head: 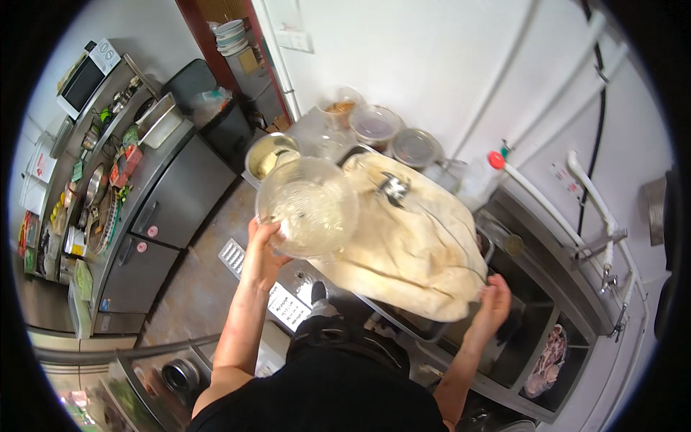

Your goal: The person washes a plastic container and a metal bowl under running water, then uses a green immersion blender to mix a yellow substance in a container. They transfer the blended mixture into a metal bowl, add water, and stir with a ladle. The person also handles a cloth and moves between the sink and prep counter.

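My left hand (265,249) grips a round clear plastic bowl (310,208) by its near left rim, with the thumb over the edge. The bowl is held above the left end of a cream cloth (415,243). That cloth drapes over a large metal tray (399,318), hiding most of what the tray holds. On the cloth lies a small shiny metal item with dark parts (394,189), too blurred to name. At the cloth's right edge, my right hand (495,302) has its fingertips curled on the fabric.
Behind the tray stand a steel pot (271,154), lidded plastic tubs (376,127) and a red-capped plastic jug (483,178). A steel sink (518,345) at right holds raw meat (548,362). Refrigerated counters (178,189) line the left; a floor drain grate (289,305) lies below.
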The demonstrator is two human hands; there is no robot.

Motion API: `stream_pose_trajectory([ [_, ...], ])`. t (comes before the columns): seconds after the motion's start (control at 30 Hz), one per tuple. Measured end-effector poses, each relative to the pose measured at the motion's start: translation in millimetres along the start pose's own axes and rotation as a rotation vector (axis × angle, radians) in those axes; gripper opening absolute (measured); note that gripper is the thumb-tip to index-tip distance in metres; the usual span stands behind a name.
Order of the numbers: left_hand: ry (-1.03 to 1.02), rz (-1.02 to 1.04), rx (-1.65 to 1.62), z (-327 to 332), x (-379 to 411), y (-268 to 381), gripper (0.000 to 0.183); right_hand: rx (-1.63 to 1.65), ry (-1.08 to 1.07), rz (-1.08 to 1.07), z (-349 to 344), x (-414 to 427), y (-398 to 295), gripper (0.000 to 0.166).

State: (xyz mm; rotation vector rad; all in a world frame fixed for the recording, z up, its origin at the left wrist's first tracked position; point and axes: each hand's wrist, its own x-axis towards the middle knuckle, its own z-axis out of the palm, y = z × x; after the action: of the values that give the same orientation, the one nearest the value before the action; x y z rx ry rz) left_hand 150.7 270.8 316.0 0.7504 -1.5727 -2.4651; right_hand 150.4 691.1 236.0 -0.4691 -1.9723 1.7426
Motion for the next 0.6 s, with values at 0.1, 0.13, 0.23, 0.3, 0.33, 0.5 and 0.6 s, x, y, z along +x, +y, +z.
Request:
stream_pose_trajectory([
  [0.1, 0.156, 0.046, -0.022, -64.0, 30.3, 38.8, 0.071, 0.068, -0.306, 0.078, 117.9, -43.1, 0.7, 0.026],
  [0.13, 0.198, 0.073, -0.039, -87.9, 40.8, 48.0, 0.071, 0.074, -0.449, 0.091, 162.0, -56.0, -4.6, 0.027],
  [0.23, 0.296, 0.086, 0.005, -137.4, 62.9, 73.3, 0.076, -0.079, -0.842, 0.017, 290.7, -86.7, -25.2, 0.04],
  [0.3, 0.322, 0.087, -0.034, -161.3, 79.0, 80.3, 0.079, -0.157, -0.972, -0.141, 367.2, -98.0, -21.8, 0.054],
  [0.33, 0.34, 0.09, -0.047, -175.5, 86.9, 83.5, 0.08, -0.286, -0.99, -0.158, 406.3, -103.6, -22.6, 0.061],
  [0.5, 0.48, 0.104, -0.109, -227.1, 104.1, 85.9, 0.072, -0.797, -1.091, -0.159, 513.8, -130.9, -37.3, 0.091],
  [0.6, 0.506, 0.075, -0.079, -253.2, 120.0, 70.7, 0.075, -0.82, -1.158, -0.202, 538.6, -130.1, -4.0, 0.091],
])
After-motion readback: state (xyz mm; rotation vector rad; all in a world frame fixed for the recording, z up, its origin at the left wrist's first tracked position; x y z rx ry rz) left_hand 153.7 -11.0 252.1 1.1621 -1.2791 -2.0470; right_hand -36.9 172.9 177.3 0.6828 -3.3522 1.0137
